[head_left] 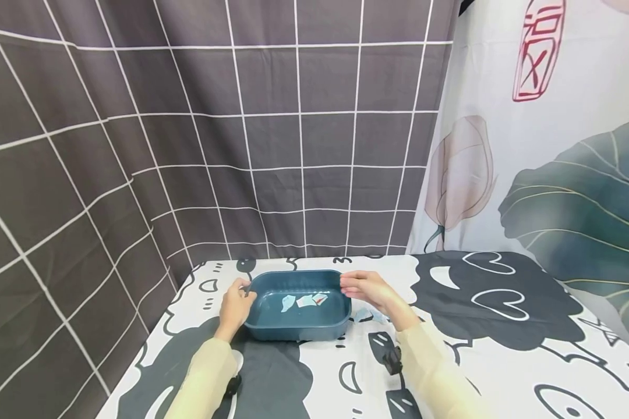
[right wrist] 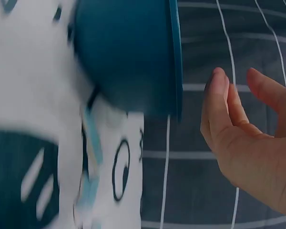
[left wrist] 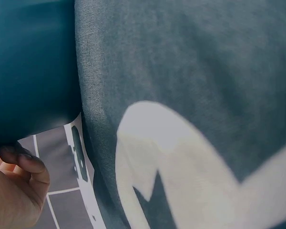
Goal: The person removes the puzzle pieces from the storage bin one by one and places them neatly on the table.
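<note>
Scraps (head_left: 306, 301) in the tub (head_left: 296, 334), other scraps (head_left: 364, 315) seemingly on the cloth (head_left: 498, 317) to its right, curtain (head_left: 325, 142) behind.

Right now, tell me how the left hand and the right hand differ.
The left hand grips the end of the blue basin, while the right hand holds nothing, a gap showing between it and the basin in the right wrist view. The left hand's fingers are curled; the right hand's fingers are much straighter. Both are bare and sit at opposite ends of the basin.
</note>
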The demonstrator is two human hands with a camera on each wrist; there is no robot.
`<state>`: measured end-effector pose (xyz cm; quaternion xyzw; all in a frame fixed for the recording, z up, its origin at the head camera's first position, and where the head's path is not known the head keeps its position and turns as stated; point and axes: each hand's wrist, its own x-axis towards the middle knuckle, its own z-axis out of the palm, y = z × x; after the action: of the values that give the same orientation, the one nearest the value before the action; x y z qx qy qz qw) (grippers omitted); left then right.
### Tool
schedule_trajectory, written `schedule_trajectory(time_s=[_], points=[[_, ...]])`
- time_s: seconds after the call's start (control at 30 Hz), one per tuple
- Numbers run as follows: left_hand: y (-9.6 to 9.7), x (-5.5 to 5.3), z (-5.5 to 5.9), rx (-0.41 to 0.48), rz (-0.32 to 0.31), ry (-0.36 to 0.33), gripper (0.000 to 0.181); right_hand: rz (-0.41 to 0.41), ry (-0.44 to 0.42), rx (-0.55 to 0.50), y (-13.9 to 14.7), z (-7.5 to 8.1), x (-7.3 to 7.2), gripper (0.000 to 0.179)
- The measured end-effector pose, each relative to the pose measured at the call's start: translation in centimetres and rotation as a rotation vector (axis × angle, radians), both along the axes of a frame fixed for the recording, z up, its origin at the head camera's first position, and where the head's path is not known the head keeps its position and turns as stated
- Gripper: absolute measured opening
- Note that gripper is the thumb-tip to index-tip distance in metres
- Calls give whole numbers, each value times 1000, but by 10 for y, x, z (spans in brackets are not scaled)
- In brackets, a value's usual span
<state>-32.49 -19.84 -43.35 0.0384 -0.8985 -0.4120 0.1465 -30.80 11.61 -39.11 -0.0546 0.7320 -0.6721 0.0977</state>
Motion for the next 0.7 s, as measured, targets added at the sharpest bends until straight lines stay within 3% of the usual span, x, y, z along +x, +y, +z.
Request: schedule_trajectory(time_s=[0.2,0.33,0.47,0.7], points=[[2,-2,-4,-5,10,5,26,21,-61,-30,-44,-7,-3,46],[2,-3,-4,2,8,4,27,-56,-88,-22,-63,-17,-7,43],[2,-3,-5,10,13,15,27,-158,-48,6,-71,-26,-14,42],[1,-4,-9,18,0,42,25,-254,59,229,-80,-40,-25,39]])
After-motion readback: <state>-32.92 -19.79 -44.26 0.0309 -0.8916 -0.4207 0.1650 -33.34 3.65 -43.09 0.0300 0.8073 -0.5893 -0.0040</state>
